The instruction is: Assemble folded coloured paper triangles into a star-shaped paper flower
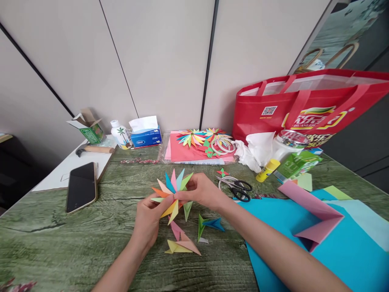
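A multicoloured folded-paper star (pixel 172 185) is held up over the table between both hands. My left hand (pixel 148 215) pinches its lower left side, thumb near the centre. From the right, my right hand (pixel 202 190) grips the star by its middle, thumb and fingers closed; the fingers behind the points are partly hidden. Below lie loose folded-paper pieces: a pink, peach and yellow group (pixel 182 243) and a green and blue pair (pixel 209 225). A small white paper scrap (pixel 203 240) rests beside them.
Scissors (pixel 240 190) and a yellow glue stick (pixel 267 170) lie right of centre. Blue paper (pixel 282 243) covers the right side, with folded pink paper (pixel 322 215) on it. A phone (pixel 81 186) and hammer (pixel 97 149) are left. Behind stand a tissue box (pixel 146 138) and red bag (pixel 258 113).
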The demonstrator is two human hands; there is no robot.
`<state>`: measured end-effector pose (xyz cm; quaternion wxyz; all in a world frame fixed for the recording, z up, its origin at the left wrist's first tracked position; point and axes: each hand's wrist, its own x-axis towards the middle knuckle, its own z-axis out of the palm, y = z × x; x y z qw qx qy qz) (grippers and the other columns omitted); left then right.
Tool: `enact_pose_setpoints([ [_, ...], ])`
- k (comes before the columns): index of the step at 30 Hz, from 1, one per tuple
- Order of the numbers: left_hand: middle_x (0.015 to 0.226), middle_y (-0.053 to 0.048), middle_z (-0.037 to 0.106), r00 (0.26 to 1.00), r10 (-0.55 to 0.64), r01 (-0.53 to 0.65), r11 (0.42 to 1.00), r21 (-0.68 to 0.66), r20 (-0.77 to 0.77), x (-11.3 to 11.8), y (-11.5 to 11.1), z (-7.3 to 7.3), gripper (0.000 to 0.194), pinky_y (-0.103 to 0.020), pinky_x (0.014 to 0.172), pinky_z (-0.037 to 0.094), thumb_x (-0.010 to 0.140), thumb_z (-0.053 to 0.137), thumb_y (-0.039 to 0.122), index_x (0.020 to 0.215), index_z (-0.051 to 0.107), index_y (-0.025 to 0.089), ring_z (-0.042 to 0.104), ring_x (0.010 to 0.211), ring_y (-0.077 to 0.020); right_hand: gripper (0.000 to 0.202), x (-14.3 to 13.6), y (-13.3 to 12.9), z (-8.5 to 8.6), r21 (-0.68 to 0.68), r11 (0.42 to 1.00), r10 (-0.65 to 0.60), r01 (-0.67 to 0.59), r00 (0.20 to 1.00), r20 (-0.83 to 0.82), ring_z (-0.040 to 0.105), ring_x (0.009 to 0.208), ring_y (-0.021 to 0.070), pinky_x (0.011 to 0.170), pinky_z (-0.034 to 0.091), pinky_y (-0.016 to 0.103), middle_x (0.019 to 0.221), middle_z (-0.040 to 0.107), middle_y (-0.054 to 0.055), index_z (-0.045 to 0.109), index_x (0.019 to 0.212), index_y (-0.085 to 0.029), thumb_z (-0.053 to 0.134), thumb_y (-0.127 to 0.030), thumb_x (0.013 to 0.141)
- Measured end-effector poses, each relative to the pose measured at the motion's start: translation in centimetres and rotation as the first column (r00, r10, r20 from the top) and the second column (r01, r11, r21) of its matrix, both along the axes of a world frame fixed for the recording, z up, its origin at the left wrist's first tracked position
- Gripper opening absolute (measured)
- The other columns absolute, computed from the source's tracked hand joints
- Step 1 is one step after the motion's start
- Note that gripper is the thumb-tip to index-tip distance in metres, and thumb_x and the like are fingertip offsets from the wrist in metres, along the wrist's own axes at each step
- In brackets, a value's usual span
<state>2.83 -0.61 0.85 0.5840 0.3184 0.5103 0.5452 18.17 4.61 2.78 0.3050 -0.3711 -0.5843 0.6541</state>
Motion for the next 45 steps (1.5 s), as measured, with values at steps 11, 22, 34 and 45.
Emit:
enact_pose_setpoints([
  [11,0.065,-0.004,0.070,1.000,-0.021,0.021,1.000,-0.007,-0.002,-0.1,0.1,0.2,0.021,-0.022,0.058,0.047,0.054,0.077,0.025,0.069,0.069,0.013,0.061,0.058,-0.0134,0.048,0.1,0.2,-0.3,0.163,0.981,-0.115,0.101,0.990,0.077,0.055,0.056,0.0121,0.051,0.042,0.022,0.060,0.056,-0.003,0.054,0.085,-0.013,0.077,-0.037,0.050],
  [22,0.074,-0.003,0.072,0.941,0.298,-0.322,0.934,0.155,0.160,-0.5,0.8,0.3,0.023,-0.024,0.067,0.049,0.053,0.077,0.023,0.073,0.068,0.014,0.064,0.065,-0.0140,0.015,0.7,-2.0,1.9,0.412,0.693,0.254,-0.591,0.735,0.628,0.056,0.071,0.0128,0.061,0.040,0.021,0.084,0.059,0.003,0.067,0.084,-0.019,0.066,-0.023,0.070],
  [34,0.068,-0.006,0.071,0.969,0.165,-0.177,0.983,0.051,0.186,-0.6,0.8,0.4,0.022,-0.026,0.061,0.051,0.059,0.074,0.028,0.072,0.066,0.012,0.066,0.063,-0.0177,0.018,-0.5,-2.8,1.3,0.351,0.577,-0.025,-0.737,0.414,0.910,0.054,0.059,0.0143,0.051,0.033,0.024,0.086,0.059,0.013,0.064,0.078,-0.011,0.046,-0.010,0.079],
  [45,0.066,-0.005,0.071,0.945,0.245,-0.250,0.968,-0.002,0.217,-0.7,1.1,0.6,0.019,-0.024,0.055,0.052,0.061,0.071,0.028,0.069,0.065,0.012,0.067,0.061,-0.0180,0.023,3.4,0.7,2.6,0.267,0.812,0.212,-0.518,0.690,0.692,0.059,0.058,0.0114,0.053,0.038,0.020,0.072,0.065,0.003,0.058,0.098,-0.015,0.043,-0.026,0.083],
])
